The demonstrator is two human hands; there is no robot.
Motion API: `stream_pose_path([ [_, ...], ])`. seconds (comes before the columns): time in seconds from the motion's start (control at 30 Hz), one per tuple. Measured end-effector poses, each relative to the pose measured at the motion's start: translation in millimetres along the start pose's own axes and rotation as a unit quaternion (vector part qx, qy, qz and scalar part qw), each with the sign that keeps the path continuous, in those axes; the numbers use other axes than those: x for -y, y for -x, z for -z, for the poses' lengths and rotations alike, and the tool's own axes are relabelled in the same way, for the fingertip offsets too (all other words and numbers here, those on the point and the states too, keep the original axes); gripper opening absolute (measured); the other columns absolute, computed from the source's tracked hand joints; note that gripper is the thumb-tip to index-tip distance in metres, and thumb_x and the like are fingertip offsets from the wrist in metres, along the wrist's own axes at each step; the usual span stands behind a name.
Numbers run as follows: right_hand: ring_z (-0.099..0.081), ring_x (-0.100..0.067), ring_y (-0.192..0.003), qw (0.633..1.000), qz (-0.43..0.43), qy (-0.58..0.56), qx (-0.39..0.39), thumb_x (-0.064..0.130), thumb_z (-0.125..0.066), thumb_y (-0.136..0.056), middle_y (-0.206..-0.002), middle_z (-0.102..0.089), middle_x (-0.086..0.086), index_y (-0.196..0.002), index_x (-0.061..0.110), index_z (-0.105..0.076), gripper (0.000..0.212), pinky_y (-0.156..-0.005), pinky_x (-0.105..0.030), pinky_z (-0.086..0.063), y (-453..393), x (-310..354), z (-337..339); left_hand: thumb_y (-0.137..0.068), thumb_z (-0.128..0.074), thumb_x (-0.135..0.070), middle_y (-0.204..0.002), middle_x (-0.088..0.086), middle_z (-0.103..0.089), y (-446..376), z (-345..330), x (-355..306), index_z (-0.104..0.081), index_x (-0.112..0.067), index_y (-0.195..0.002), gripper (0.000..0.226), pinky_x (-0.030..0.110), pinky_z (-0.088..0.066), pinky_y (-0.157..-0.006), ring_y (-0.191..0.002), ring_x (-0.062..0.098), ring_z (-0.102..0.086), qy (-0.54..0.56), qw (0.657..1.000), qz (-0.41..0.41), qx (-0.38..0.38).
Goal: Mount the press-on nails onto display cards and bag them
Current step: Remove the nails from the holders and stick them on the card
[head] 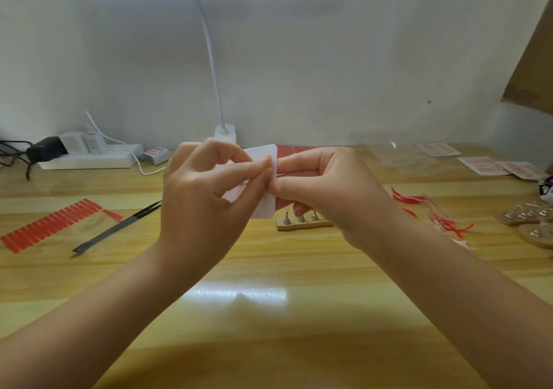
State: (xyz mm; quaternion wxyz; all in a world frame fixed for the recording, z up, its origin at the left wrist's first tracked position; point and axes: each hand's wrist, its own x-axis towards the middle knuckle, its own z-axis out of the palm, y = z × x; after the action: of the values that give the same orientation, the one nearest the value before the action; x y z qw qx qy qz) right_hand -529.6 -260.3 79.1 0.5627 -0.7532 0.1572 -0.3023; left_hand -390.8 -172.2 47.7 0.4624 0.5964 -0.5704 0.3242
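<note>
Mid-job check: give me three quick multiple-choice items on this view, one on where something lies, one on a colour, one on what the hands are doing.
1. Where does the strip of nails lie?
A. left on the table
B. under the lamp base
C. on the power strip

2. What colour is the card?
A. black
B. white
C. green

3. How is the card held?
A. lying flat on the table
B. by the left hand alone
C. by both hands, above the table

Answers:
1 A, it lies far left beside the dark tool.
2 B, its face shows white.
3 C, the left hand and right hand pinch it over the table.
</note>
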Motion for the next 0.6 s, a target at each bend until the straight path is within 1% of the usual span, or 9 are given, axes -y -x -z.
stream_pose_path([
  [0.13, -0.07, -0.009, -0.062, 1.0, 0.005, -0.008, -0.007, 0.001, -0.068, -0.084, -0.072, -0.075, -0.001, -0.082, 0.021, -0.074, 0.021, -0.051, -0.016, -0.049, 0, -2, 1, -0.09, -0.063, -0.031, -0.099, 0.004, -0.064, 0, 0, 6, -0.076, -0.023, -0.097, 0.017, 0.039, -0.041, -0.08, -0.094, 0.03, -0.053, -0.027, 0.999, -0.031, 0.023],
  [0.23, -0.07, -0.01, -0.061, 0.999, -0.011, -0.023, -0.024, -0.001, -0.068, -0.083, -0.072, -0.075, -0.002, -0.081, 0.02, -0.074, 0.022, -0.05, -0.017, -0.049, -2, -4, 3, -0.09, -0.055, -0.024, -0.112, 0.011, -0.057, 1, 0, 5, -0.069, -0.019, -0.113, 0.028, 0.04, -0.041, -0.088, -0.104, 0.032, -0.049, 0.026, 0.999, -0.013, 0.038],
  [0.33, -0.071, -0.011, -0.062, 0.998, -0.031, -0.033, -0.043, -0.002, -0.068, -0.082, -0.074, -0.076, -0.001, -0.08, 0.018, -0.073, 0.021, -0.051, -0.017, -0.05, -6, -7, 7, -0.091, -0.055, -0.02, -0.117, 0.008, -0.049, -2, 0, 3, -0.058, -0.013, -0.129, 0.039, 0.043, -0.044, -0.092, -0.109, 0.026, -0.048, 0.044, 0.998, 0.039, 0.022],
  [0.4, -0.072, -0.012, -0.065, 0.997, -0.036, -0.039, -0.048, -0.002, -0.069, -0.082, -0.078, -0.076, -0.001, -0.08, 0.018, -0.073, 0.02, -0.053, -0.018, -0.051, -7, -9, 9, -0.091, -0.053, -0.029, -0.121, -0.002, -0.045, -6, 1, 4, -0.049, -0.018, -0.134, 0.045, 0.03, -0.046, -0.091, -0.109, 0.017, -0.049, 0.062, 0.989, 0.132, 0.017],
  [0.43, -0.072, -0.013, -0.066, 0.997, -0.038, -0.042, -0.048, -0.001, -0.069, -0.082, -0.08, -0.076, -0.001, -0.081, 0.018, -0.073, 0.019, -0.054, -0.019, -0.052, -8, -10, 10, -0.091, -0.052, -0.036, -0.121, -0.006, -0.048, -8, 2, 5, -0.045, -0.022, -0.135, 0.047, 0.021, -0.047, -0.086, -0.106, 0.012, -0.052, 0.097, 0.975, 0.197, 0.024],
  [0.47, -0.072, -0.013, -0.067, 0.997, -0.04, -0.047, -0.046, -0.001, -0.069, -0.082, -0.081, -0.076, -0.001, -0.083, 0.016, -0.073, 0.018, -0.054, -0.019, -0.052, -8, -11, 11, -0.091, -0.051, -0.04, -0.12, -0.006, -0.054, -9, 2, 6, -0.045, -0.024, -0.134, 0.047, 0.016, -0.048, -0.08, -0.101, 0.008, -0.057, 0.152, 0.952, 0.263, 0.036],
  [0.53, -0.071, -0.013, -0.067, 0.996, -0.047, -0.058, -0.044, -0.001, -0.068, -0.083, -0.082, -0.076, -0.003, -0.088, 0.013, -0.072, 0.015, -0.055, -0.02, -0.053, -9, -13, 11, -0.096, -0.053, -0.038, -0.104, -0.002, -0.069, -12, 1, 9, -0.059, -0.021, -0.117, 0.028, 0.02, -0.053, -0.07, -0.09, 0.01, -0.067, 0.284, 0.886, 0.362, 0.058],
  [0.57, -0.071, -0.013, -0.066, 0.996, -0.05, -0.065, -0.041, 0.0, -0.068, -0.083, -0.082, -0.076, -0.004, -0.09, 0.012, -0.072, 0.014, -0.055, -0.02, -0.053, -10, -14, 12, -0.097, -0.053, -0.033, -0.094, -0.002, -0.073, -12, 0, 9, -0.066, -0.021, -0.103, 0.018, 0.024, -0.056, -0.069, -0.085, 0.012, -0.069, 0.317, 0.864, 0.386, 0.063],
  [0.6, -0.071, -0.014, -0.066, 0.995, -0.053, -0.073, -0.036, 0.001, -0.067, -0.084, -0.081, -0.076, -0.006, -0.09, 0.01, -0.071, 0.011, -0.054, -0.021, -0.053, -10, -15, 12, -0.096, -0.055, -0.029, -0.085, -0.004, -0.075, -12, -1, 9, -0.069, -0.022, -0.091, 0.016, 0.028, -0.057, -0.07, -0.081, 0.011, -0.07, 0.328, 0.856, 0.393, 0.065],
])
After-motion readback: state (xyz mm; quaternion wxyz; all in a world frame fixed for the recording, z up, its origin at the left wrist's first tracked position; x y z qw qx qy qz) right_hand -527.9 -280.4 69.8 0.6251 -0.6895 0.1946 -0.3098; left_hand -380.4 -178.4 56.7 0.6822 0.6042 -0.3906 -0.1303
